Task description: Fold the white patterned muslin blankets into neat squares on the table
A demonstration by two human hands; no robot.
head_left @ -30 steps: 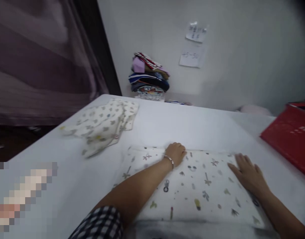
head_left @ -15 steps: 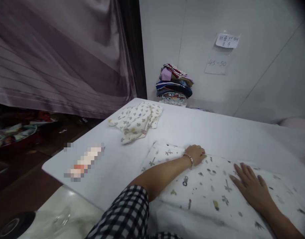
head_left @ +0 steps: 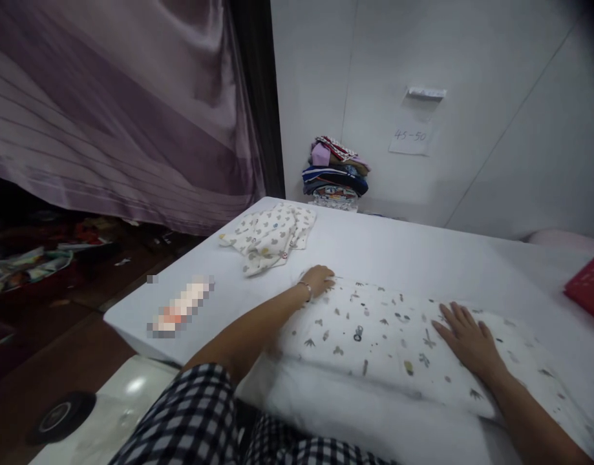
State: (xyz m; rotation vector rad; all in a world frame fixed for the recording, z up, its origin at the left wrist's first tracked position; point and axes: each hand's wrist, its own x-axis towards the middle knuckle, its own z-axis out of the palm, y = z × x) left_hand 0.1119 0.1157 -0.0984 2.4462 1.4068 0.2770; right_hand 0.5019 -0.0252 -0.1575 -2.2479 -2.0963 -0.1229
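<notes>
A white cloth (head_left: pixel 388 349) with little plants and shapes on it lies spread on the white table (head_left: pixel 398 248), right in front of the person. Put the middle of a clock on it, with twelve at the far side. The left hand (head_left: pixel 318 282) is at ten o'clock, on the far corner, with its fingers bent over the edge (a thin bracelet (head_left: pixel 307 292) is on that wrist). I cannot tell if those fingers pinch the cloth or just press on it. The right hand (head_left: pixel 468 336) is at three o'clock, lying flat on top with its fingers spread, and it grips nothing. At six o'clock, by the person's lap, there is more whitish stuff (head_left: pixel 350 400), too blurry to name. Farther out at ten o'clock, a rumpled bundle (head_left: pixel 272 232) with gray spots sits near the table's far left corner. A blurred-out thing (head_left: pixel 183 307) is on the table at nine. A red thing (head_left: pixel 590 284) peeks in between two and three. At eleven, past the table, is a pile of clothes (head_left: pixel 335 174). At twelve, a note (head_left: pixel 408 139) on the wall (head_left: pixel 495 97) says 45-50.
</notes>
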